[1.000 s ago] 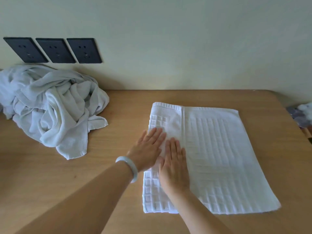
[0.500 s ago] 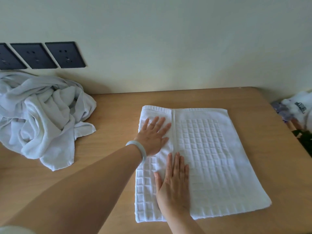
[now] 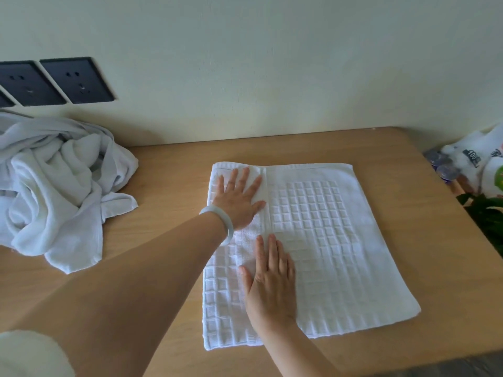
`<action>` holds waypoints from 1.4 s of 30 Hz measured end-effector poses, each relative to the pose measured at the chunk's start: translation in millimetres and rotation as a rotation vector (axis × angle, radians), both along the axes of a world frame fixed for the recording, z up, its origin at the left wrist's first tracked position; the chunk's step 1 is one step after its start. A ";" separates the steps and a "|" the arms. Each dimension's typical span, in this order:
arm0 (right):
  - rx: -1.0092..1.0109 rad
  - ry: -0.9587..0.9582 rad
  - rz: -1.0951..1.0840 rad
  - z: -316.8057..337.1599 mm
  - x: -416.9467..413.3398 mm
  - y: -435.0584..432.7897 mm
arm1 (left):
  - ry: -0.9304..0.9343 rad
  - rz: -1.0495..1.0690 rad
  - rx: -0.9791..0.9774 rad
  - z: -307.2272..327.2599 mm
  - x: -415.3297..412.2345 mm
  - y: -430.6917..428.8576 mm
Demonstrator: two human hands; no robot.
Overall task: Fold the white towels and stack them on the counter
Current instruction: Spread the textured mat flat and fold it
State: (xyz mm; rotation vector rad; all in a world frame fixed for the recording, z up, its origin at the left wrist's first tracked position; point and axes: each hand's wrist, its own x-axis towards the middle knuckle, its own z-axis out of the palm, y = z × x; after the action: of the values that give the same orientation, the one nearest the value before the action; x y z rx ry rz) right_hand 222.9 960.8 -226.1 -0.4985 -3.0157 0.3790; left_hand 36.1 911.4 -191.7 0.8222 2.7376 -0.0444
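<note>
Towel (image 3: 326,254) flat, seam (image 3: 266,183) toward wall (image 3: 272,63) — left hand (image 3: 239,202), right hand (image 3: 272,289) pressing, fingers straight

Worktop (image 3: 168,186): a bare strip runs between the heap of crumpled towels (image 3: 60,186) at left and the folded waffle towel (image 3: 326,240) at centre. Bare wood lies behind the folded towel up to the wall (image 3: 272,77), and to its right as far as the worktop edge. Beyond that edge, wrapped packs (image 3: 473,159) and plant leaves (image 3: 484,213) crowd close. The left hand (image 3: 239,200) and right hand (image 3: 272,284) lie flat on the towel's left portion.

Pale bangle (image 3: 221,223) — white sleeve (image 3: 30,355)
</note>
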 end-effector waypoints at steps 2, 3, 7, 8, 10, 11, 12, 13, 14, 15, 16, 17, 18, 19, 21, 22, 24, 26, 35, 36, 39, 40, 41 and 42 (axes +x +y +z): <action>-0.013 -0.012 -0.012 3.7 -0.2 13.3 | 0.055 -0.044 0.037 -3.6 17.0 -2.8; -0.013 0.002 -0.011 4.4 0.8 22.7 | 0.052 -0.046 0.048 -6.2 23.6 -4.3; 0.033 0.091 -0.171 8.6 17.6 94.9 | -0.014 0.032 0.042 -5.4 28.2 8.5; 0.051 0.093 -0.262 13.8 24.4 119.7 | 0.014 0.011 0.044 -1.5 29.9 20.2; 0.070 -0.064 -0.431 30.6 37.2 166.7 | 0.071 -0.086 0.116 7.1 40.9 53.3; 0.060 -0.196 -0.491 35.8 41.8 186.5 | 0.059 -0.130 0.197 12.7 49.3 73.1; -0.006 -0.288 -0.536 39.4 44.6 201.8 | 0.012 -0.157 0.281 18.0 58.3 94.3; -0.115 -0.324 -0.563 40.6 46.5 214.5 | -0.058 -0.162 0.364 24.6 67.2 115.8; -0.273 -0.314 -0.588 43.5 46.5 223.5 | -0.145 -0.145 0.430 28.9 75.0 138.1; -0.455 -0.319 -0.594 49.1 45.3 228.3 | -0.234 -0.117 0.475 34.8 83.0 158.0; -0.626 -0.332 -0.586 54.1 43.8 230.9 | -0.306 -0.088 0.492 39.8 90.5 176.5; -0.727 -0.365 -0.542 61.1 41.8 232.4 | -0.350 -0.063 0.494 43.4 97.2 192.8; -0.770 -0.384 -0.480 66.2 39.5 232.8 | -0.373 -0.034 0.480 44.6 102.7 207.1; -0.764 -0.378 -0.408 70.4 37.8 232.6 | -0.381 -0.001 0.447 44.5 105.9 219.4; -0.707 -0.302 -0.278 83.2 33.4 225.5 | -0.355 0.083 0.342 42.4 104.8 233.3; -0.671 -0.268 -0.202 86.6 31.7 221.1 | -0.329 0.117 0.295 40.0 100.4 235.5; -0.612 -0.247 -0.078 95.0 27.9 209.0 | -0.297 0.172 0.279 39.1 82.3 230.0; -0.577 -0.258 -0.006 108.6 20.9 191.9 | -0.357 0.281 0.387 50.5 57.0 211.4; -0.106 -0.129 0.428 133.0 2.7 20.8 | -0.800 0.648 1.148 87.9 11.1 10.0; -0.054 -0.098 0.419 126.1 3.6 3.4 | -0.786 0.684 1.136 80.2 10.9 -12.1; -0.018 -0.069 0.467 86.8 9.3 -37.8 | -0.706 0.832 0.975 58.4 15.3 -57.1; -0.053 -0.093 0.470 75.3 12.4 -43.3 | -0.691 0.887 0.965 50.9 15.8 -63.1; -0.100 -0.094 0.462 68.3 14.6 -44.8 | -0.684 0.914 0.976 49.6 16.0 -63.8; -0.157 -0.090 0.461 60.6 17.4 -46.1 | -0.671 0.918 1.004 46.9 12.4 -62.0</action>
State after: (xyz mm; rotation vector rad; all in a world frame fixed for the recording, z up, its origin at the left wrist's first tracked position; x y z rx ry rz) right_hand 240.3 914.7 -165.5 0.1908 -3.1824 0.6354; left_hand 48.5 849.4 -144.8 -0.3220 2.0799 1.5261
